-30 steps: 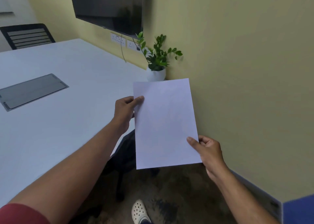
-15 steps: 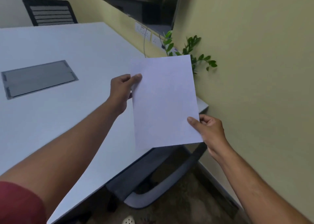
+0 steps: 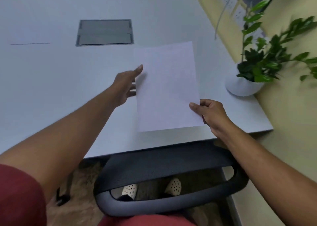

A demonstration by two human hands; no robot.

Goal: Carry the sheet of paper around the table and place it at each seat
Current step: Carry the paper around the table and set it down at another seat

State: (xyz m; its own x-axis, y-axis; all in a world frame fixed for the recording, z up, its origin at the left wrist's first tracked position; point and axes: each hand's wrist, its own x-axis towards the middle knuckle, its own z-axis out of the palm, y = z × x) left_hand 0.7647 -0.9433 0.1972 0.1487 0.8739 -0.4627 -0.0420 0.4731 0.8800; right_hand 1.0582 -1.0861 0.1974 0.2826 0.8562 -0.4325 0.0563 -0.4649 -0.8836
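Both hands are at the sheet of paper (image 3: 167, 86), which is over the white table (image 3: 51, 81) just above the chair (image 3: 164, 179): the right hand (image 3: 211, 113) pinches its near right corner between thumb and curled fingers, while the left hand (image 3: 127, 85) lies at its left edge with fingers straight and relaxed, gripping nothing. Beyond the left hand a grey cable hatch (image 3: 105, 32) sits flush in the table, and past the right hand stands a potted plant (image 3: 257, 57) by the wall.
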